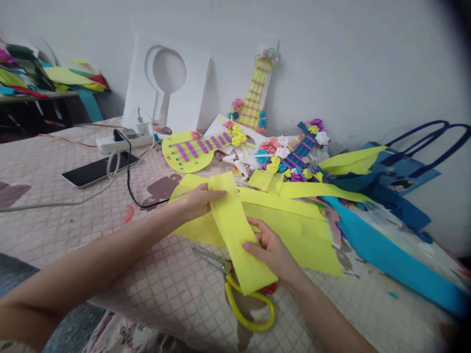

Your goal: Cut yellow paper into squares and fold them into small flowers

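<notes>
Head view: left hand (198,201) and right hand (273,250) grasp a long, bright yellow strip (235,228).

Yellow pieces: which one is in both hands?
The strip slanting over the scissors, upper end in the left hand, lower part in the right hand. It alone spans both; the wide sheet lies on the table.

L hand (198,201) & R hand (270,247) bare, forearms (121,252) too; wht garment (116,334) w/ pinkish print, prob. floral (blurry).
</notes>
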`<state>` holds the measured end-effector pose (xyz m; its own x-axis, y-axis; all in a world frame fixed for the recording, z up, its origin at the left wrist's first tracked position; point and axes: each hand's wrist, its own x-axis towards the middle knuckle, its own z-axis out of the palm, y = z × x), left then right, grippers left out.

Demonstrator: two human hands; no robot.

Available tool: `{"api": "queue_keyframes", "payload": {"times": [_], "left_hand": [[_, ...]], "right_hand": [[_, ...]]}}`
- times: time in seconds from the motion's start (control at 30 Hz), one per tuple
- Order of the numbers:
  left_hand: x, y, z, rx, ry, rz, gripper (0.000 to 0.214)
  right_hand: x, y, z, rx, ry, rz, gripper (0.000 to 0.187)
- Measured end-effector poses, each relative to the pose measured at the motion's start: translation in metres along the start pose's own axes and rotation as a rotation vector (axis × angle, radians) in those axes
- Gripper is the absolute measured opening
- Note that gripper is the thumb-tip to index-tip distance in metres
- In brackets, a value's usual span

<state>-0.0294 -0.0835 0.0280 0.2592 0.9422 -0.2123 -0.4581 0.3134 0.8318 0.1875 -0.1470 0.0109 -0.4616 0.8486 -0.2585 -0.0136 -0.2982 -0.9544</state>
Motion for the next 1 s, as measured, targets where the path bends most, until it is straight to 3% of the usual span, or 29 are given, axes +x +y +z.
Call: {"api": "queue_keyframes", "payload": {"times": [0.17,0.37,0.5,1.0], "left_hand": [[0.001,-0.001,-0.001,0.007,-0.034,0.037,0.022],[0.008,-0.003,-0.008,0.098,0.101,0.034,0.033],[0.009,-0.003,-0.009,0.112,0.12,0.055,0.035],[0.01,0.0,-0.009,0.132,0.075,0.121,0.03]], "right_hand": [[0.002,-0.004,-0.006,-0.038,0.01,-0.026,0.06],[0.004,-0.005,-0.014,-0.108,-0.006,-0.03,0.055],[0.005,-0.006,-0.02,-0.126,-0.016,-0.02,0.055],[0.01,-0.013,-0.042,-0.139,0.004,-0.005,0.061]]}}
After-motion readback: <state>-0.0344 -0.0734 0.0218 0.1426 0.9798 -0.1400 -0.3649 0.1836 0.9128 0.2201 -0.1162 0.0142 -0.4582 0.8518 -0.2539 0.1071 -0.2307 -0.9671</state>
